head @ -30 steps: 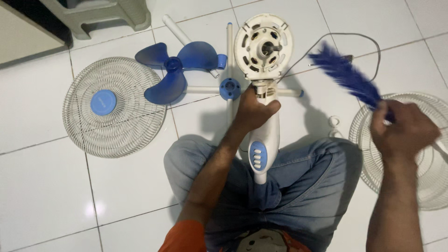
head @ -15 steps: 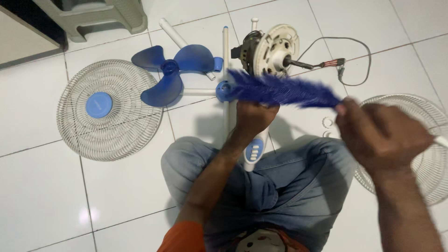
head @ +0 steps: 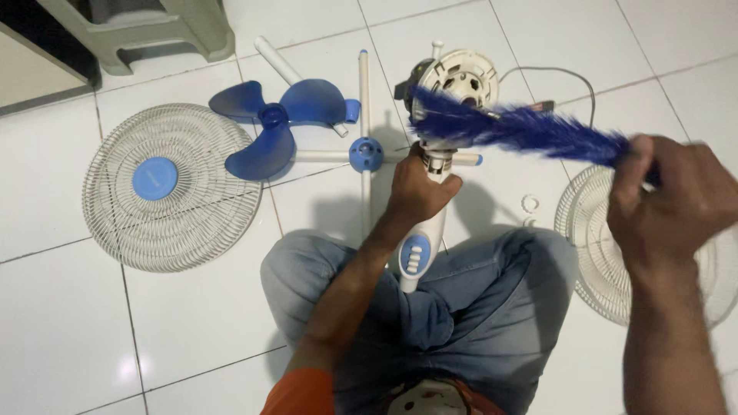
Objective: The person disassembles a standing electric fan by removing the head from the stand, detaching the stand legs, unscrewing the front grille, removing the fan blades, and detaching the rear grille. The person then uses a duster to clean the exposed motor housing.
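Observation:
My left hand grips the neck of a white fan body with blue buttons, held upright over my lap. Its round motor head faces up and away from me. My right hand holds a blue feather duster by its handle, and the feathers lie across the motor head just above my left hand.
A white front grille with a blue centre lies at the left, beside a blue three-blade propeller. A white cross stand with a blue hub lies behind. Another grille sits under my right arm. A grey stool stands far left.
The duster has swept from off the right side across the motor, then back a little to the right. The motor head has turned in my left hand.

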